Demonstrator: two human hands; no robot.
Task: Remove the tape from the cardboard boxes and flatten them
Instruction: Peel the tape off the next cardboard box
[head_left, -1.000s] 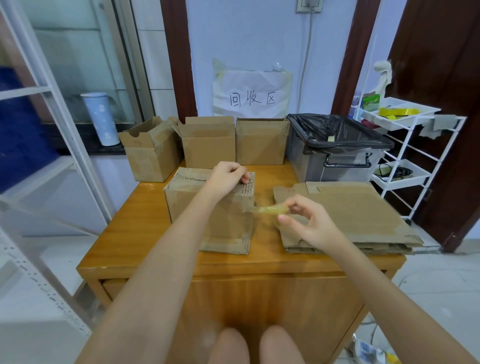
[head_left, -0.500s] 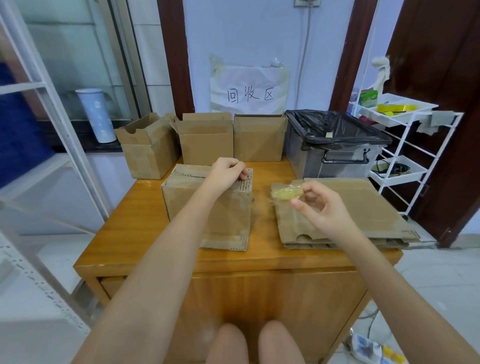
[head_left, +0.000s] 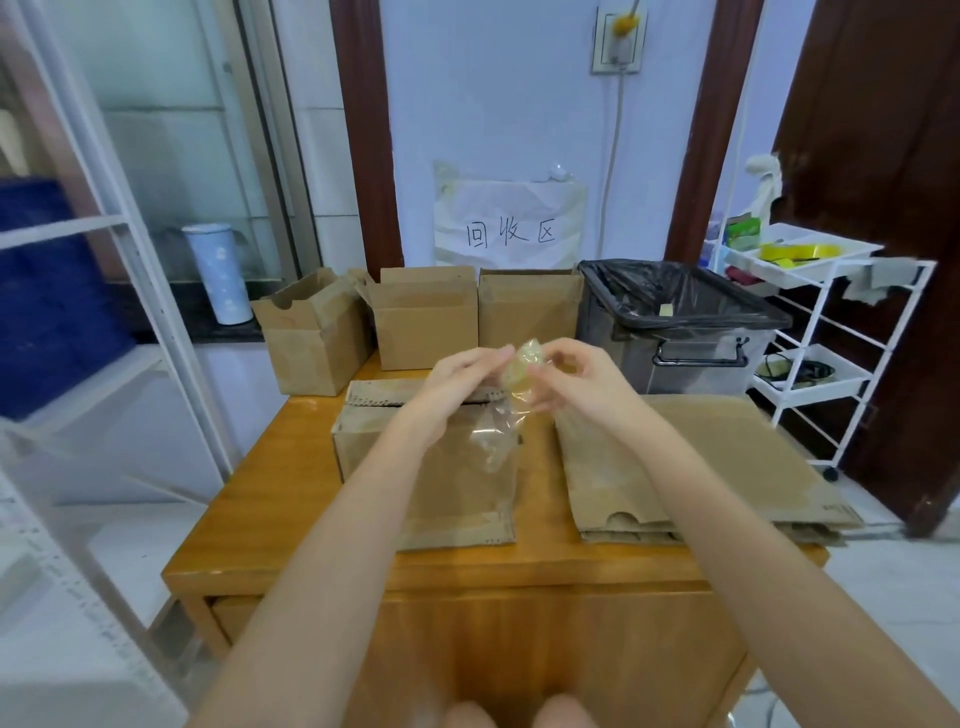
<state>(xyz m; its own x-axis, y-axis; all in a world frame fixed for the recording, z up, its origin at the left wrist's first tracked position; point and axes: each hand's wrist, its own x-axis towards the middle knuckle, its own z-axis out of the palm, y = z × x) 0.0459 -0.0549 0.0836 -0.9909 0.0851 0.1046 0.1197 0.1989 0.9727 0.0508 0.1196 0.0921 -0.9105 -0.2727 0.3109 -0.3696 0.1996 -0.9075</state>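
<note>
Both hands meet above the box (head_left: 431, 462) on the counter (head_left: 270, 499): the left hand (head_left: 462, 376) and right hand (head_left: 576, 379) each pinch the crumpled tape (head_left: 522, 364), whose clear tail hangs down over the box. Three open boxes (head_left: 426, 322) stand behind it, beside one bin (head_left: 675, 332). One flat stack (head_left: 691, 467) lies right of the box, reaching the counter's right edge.

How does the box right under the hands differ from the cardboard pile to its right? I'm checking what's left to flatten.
The box under the hands still stands as a box with upright sides; the pile on the right lies flat in stacked layers. The box has toothed flap edges front and back; the pile's near edge shows a rounded notch. The pile covers more of the table. Both are plain brown cardboard.
</note>
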